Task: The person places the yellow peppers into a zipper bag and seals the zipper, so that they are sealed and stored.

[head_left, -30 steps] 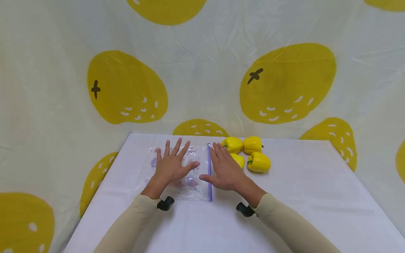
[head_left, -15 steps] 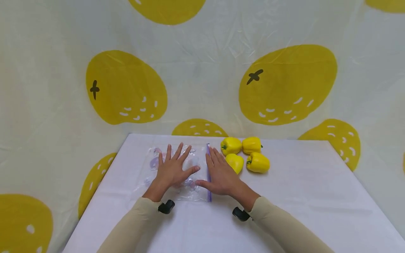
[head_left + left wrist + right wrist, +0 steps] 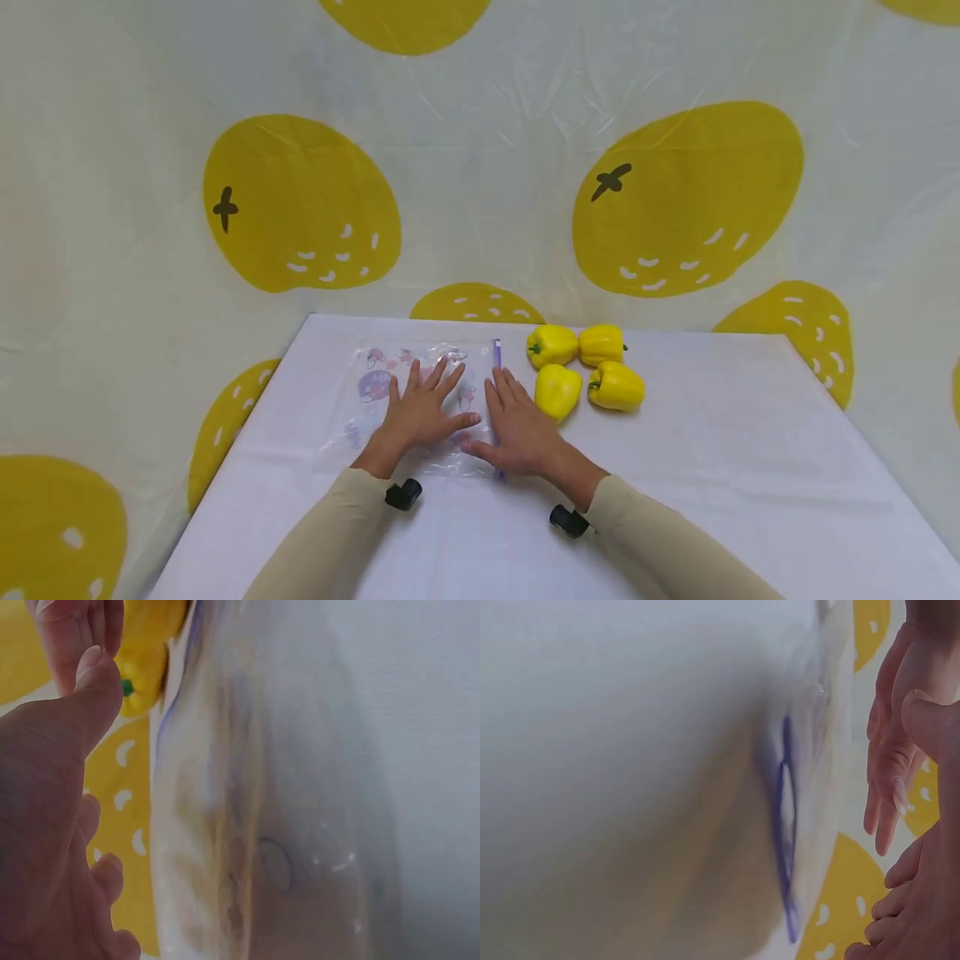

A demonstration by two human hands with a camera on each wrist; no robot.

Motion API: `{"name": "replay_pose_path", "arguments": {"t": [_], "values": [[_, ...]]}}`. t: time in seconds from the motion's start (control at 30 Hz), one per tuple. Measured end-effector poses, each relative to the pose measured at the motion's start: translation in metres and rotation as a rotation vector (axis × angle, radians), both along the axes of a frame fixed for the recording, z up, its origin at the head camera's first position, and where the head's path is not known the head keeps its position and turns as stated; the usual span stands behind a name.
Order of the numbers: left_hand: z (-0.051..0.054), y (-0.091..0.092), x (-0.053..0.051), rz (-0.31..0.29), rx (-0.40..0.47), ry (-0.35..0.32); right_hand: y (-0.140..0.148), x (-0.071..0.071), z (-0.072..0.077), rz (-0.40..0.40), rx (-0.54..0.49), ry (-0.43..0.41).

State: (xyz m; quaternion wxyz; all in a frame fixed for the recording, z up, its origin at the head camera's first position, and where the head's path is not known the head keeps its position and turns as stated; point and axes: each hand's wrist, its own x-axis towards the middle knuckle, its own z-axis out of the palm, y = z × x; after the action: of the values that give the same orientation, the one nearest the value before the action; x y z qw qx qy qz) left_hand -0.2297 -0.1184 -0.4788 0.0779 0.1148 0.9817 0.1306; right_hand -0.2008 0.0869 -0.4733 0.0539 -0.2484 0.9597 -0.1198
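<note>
A clear zip bag (image 3: 375, 387) with a pink and purple print lies flat on the white table. Its purple zip strip (image 3: 497, 354) runs along the right side, and in the right wrist view the purple edge (image 3: 780, 817) gapes slightly. My left hand (image 3: 423, 412) is over the middle of the bag, fingers spread and palm down. Over the zip strip is my right hand (image 3: 525, 433), its fingers straight and together, thumb pointing left. Both wrist views show a gap between the hands and the bag. Neither hand holds anything.
Several yellow bell peppers stand grouped right of the bag; the nearest pepper (image 3: 558, 392) is close beside my right hand. Another pepper (image 3: 617, 386) lies farther right. Behind the table (image 3: 712, 467) hangs a patterned curtain (image 3: 480, 167) with yellow fruit shapes.
Both hands have drawn back toward the table's near side. The right hand has also shifted left over the zip strip, uncovering the nearest pepper. More of the bag's print shows.
</note>
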Motion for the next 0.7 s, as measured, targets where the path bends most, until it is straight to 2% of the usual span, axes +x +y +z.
{"name": "replay_pose_path", "arguments": {"t": [0.3, 0.5, 0.7], "values": [[-0.006, 0.004, 0.001, -0.002, -0.036, -0.061, 0.0, 0.001, -0.01, -0.01, 0.026, -0.058], [-0.009, 0.003, 0.001, 0.008, -0.036, -0.102, 0.001, 0.001, -0.015, -0.032, 0.006, -0.106], [-0.013, 0.0, 0.003, -0.011, -0.043, -0.118, 0.004, -0.003, -0.022, -0.075, -0.037, -0.154]]}}
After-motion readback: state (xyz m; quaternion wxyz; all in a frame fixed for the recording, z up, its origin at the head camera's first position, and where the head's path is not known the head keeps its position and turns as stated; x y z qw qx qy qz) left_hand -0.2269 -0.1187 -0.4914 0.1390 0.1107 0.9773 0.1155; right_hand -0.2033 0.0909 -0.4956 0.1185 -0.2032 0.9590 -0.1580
